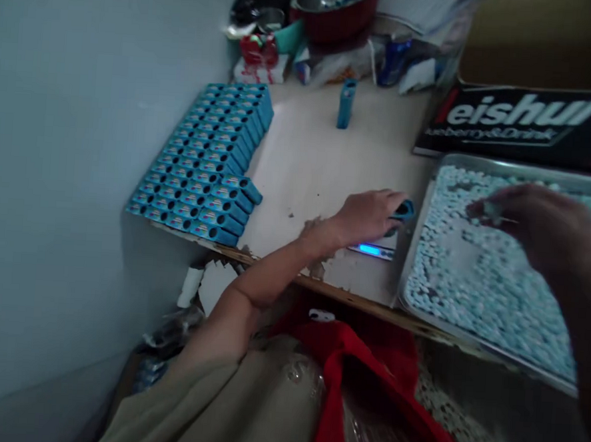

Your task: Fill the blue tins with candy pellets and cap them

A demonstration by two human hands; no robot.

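Note:
My left hand (368, 217) grips a small blue box (403, 210) with a dark opening at its top. It is just above a small scale (374, 250) with a lit blue display; whether the box touches the scale is hidden by the hand. Over a metal tray (408, 281) of small pale-blue pieces (497, 280), my right hand (540, 219) is slightly blurred, its fingers closed around a few of these pieces. Another blue box (347, 104) stands upright alone farther back on the table.
Rows of blue boxes (199, 162) stand packed together at the table's left, by the wall. A black carton (522, 121) is behind the tray. A red bowl (333, 16), a blue can (395, 59) and plastic bags line the back. The table's front edge (341, 295) is worn.

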